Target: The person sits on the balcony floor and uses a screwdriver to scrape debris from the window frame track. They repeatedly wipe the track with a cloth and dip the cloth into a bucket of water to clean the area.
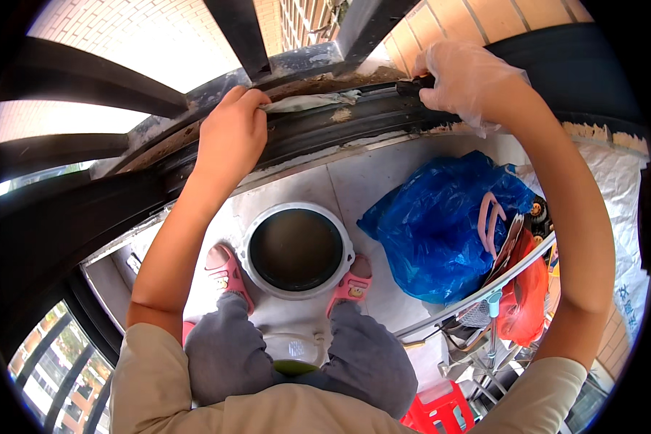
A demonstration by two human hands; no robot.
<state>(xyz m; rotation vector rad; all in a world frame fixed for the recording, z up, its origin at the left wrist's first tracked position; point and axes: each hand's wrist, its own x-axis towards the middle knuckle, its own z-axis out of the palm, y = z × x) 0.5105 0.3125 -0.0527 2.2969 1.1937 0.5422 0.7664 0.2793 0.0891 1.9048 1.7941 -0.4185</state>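
Note:
My left hand [231, 137] is closed on one end of a wrinkled grey cloth [307, 103]. The cloth stretches rightward along a dark, dirt-streaked window track [354, 119]. My right hand [466, 81] wears a loose, clear plastic glove and reaches the same track further right. Its fingers are curled round a small dark piece [412, 87], whose kind I cannot make out. On the floor between my feet stands a white-rimmed bucket [296, 294] of murky brown water [296, 249].
Dark metal bars [87, 79] stand beyond the track. A blue plastic bag [434, 224] lies right of the bucket, with a red bag [524, 300] and a metal rack [492, 333] nearby. A red plastic stool [441, 411] is at the lower right. Pink sandals [228, 275] are on my feet.

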